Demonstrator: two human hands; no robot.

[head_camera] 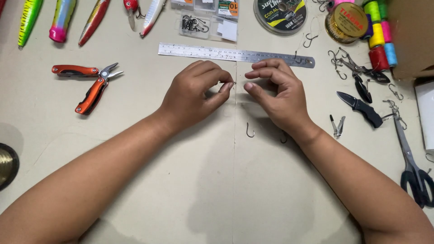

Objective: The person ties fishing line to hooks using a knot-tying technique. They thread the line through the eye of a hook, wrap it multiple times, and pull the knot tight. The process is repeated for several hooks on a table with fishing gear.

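My left hand [196,92] pinches a small dark fishing hook [229,82] between thumb and forefinger, just below a steel ruler [235,54]. My right hand [278,92] is close beside it, fingers curled and thumb meeting forefinger, as if pinching a thin line that is too fine to make out. A loose hook [249,131] lies on the beige table [149,180] under the hands. Another hook [284,138] peeks out by my right wrist.
Orange-handled folding pliers [92,83] lie at left, several colourful lures [61,18] along the top. Hook packets [199,20], line spools [280,14], thread spools [379,31], a folding knife [361,107], clippers [337,126], scissors [413,162] and loose hooks fill the right side.
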